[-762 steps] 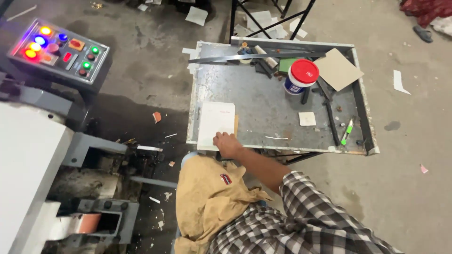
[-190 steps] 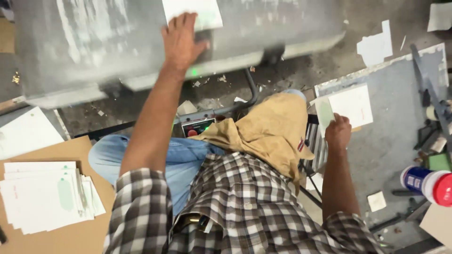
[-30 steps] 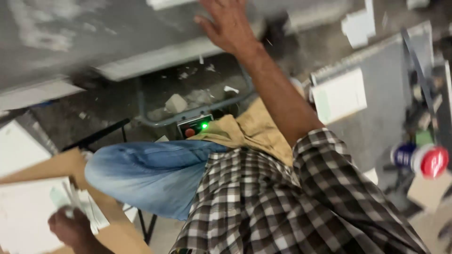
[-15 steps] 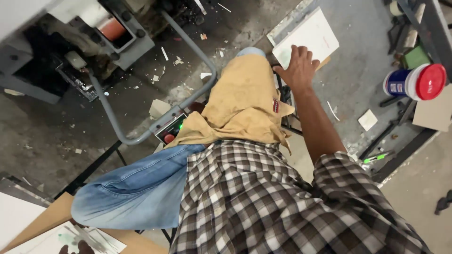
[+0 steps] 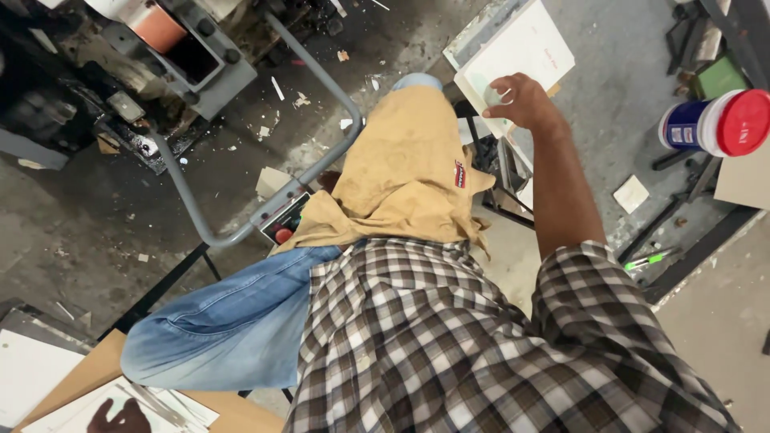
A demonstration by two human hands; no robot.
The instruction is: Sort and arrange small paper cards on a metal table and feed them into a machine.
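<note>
I see right hand [image 5: 520, 103] curled on near edge of white paper stack [image 5: 521, 50]; stack's length runs away beyond fingers on grey surface [image 5: 609, 96]. Left hand [image 5: 119, 417] far off, grip unclear.

Single head-worn view, looking steeply down over the person's own torso and lap; plaid shirt fills the bottom of frame, very near. Camera is rolled, so the scene sits tilted. Right hand [image 5: 520, 100] reaches out to the white paper stack [image 5: 521, 50] on the grey metal table [image 5: 634, 104] at upper right, mid distance. Machine [image 5: 160, 48] at upper left, farther off. Left hand [image 5: 120, 417] barely in at the bottom-left edge. No second view.
</note>
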